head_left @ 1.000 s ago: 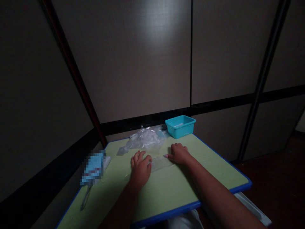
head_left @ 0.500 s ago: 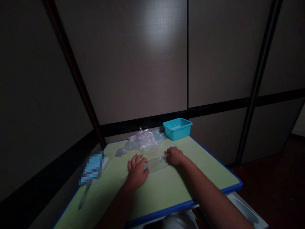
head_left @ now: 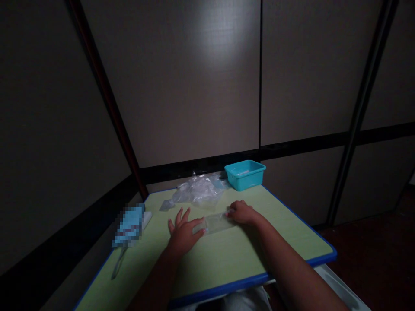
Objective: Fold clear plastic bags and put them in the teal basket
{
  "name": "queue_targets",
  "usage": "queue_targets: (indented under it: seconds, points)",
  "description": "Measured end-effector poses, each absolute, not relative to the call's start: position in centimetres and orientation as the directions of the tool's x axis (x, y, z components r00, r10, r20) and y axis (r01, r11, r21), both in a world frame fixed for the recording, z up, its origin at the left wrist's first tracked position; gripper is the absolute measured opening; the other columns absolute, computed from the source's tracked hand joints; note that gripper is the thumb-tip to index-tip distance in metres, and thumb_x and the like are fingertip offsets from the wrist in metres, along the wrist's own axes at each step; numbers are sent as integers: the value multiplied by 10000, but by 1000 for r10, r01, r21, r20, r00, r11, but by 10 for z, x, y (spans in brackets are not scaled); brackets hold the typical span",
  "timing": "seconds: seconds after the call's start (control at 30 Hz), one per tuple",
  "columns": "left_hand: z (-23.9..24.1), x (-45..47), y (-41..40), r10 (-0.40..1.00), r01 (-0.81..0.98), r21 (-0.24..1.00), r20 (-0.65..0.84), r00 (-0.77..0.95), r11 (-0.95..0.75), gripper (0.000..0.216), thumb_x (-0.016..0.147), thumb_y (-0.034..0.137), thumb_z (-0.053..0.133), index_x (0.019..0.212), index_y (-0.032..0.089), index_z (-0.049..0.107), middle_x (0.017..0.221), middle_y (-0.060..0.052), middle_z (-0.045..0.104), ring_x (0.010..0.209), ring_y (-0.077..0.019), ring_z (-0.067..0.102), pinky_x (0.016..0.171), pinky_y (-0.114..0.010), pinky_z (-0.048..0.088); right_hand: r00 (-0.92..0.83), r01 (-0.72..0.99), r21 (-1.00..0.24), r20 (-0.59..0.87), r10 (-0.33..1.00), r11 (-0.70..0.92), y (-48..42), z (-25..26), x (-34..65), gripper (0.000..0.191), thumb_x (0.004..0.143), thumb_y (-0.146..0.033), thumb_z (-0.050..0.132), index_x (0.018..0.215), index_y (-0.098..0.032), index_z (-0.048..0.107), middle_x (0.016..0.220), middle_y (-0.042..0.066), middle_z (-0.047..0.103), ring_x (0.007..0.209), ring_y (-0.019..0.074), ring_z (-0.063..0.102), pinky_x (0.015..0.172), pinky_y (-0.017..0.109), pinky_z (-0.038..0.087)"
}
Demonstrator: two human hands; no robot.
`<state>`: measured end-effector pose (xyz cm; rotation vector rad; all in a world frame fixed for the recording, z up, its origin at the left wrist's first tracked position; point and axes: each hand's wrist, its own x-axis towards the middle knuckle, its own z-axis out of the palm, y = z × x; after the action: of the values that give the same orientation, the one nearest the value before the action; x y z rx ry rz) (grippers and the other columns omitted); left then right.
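Observation:
A flat, clear plastic bag (head_left: 218,224) lies across the middle of the table between my two hands. At its left end, my left hand (head_left: 184,235) grips the film with thumb and index finger, the tips a little apart; its other fingers are spread over the tabletop. My right hand (head_left: 241,212) is closed on the right end of the bag, thumb on the film and fingers curled. The bag's right edge is partly hidden under that hand.
A crumpled heap of clear plastic bags (head_left: 199,192) sits at the back of the green table (head_left: 227,259). Beside it stands a turquoise basket (head_left: 248,179). A blue pack (head_left: 129,225), blurred out, with a strap lies at the left edge. Dark panels rise behind.
My left hand's thumb and index have straightened toward the bag, and its other fingers have spread. The film that reached left past this hand no longer shows. The right hand stays on its end.

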<state>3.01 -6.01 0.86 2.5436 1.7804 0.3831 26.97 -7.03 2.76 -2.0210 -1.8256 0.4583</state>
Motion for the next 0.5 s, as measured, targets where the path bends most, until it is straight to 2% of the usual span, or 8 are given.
queue_targets:
  seconds: [0.17, 0.3, 0.37, 0.5]
  points:
    - [7, 28, -57, 921, 917, 147, 192, 340, -370, 438, 701, 574, 572, 1117, 440, 551, 1448, -16, 240, 1333, -315, 48, 969, -618, 12, 100, 740, -667, -19, 995, -87, -68, 26, 273, 169, 635, -310, 652, 662, -147, 614, 720, 67, 619, 761, 209, 565, 655, 285, 392]
    - [9, 28, -59, 927, 921, 150, 168, 335, -360, 483, 689, 604, 566, 1139, 432, 537, 1457, -6, 208, 1335, -320, 17, 977, -612, 8, 66, 560, -825, -37, 997, -68, -64, 23, 272, 167, 669, -277, 607, 598, -136, 553, 528, 5, 544, 513, 119, 501, 505, 225, 365]
    - [10, 28, -60, 925, 917, 155, 166, 342, -367, 496, 690, 620, 550, 1146, 427, 534, 1459, 2, 202, 1335, -321, 7, 983, -608, 4, 43, 451, -891, -31, 999, -47, -62, 22, 269, 160, 691, -262, 567, 598, -138, 530, 507, -9, 528, 466, 94, 468, 474, 209, 353]
    - [10, 29, -60, 917, 908, 162, 179, 357, -385, 499, 683, 640, 537, 1135, 429, 545, 1452, -3, 222, 1335, -322, 7, 981, -613, -7, -9, 234, -972, -12, 1000, -9, -61, 23, 260, 141, 713, -234, 507, 613, -135, 519, 582, 19, 583, 501, 85, 496, 502, 192, 382]
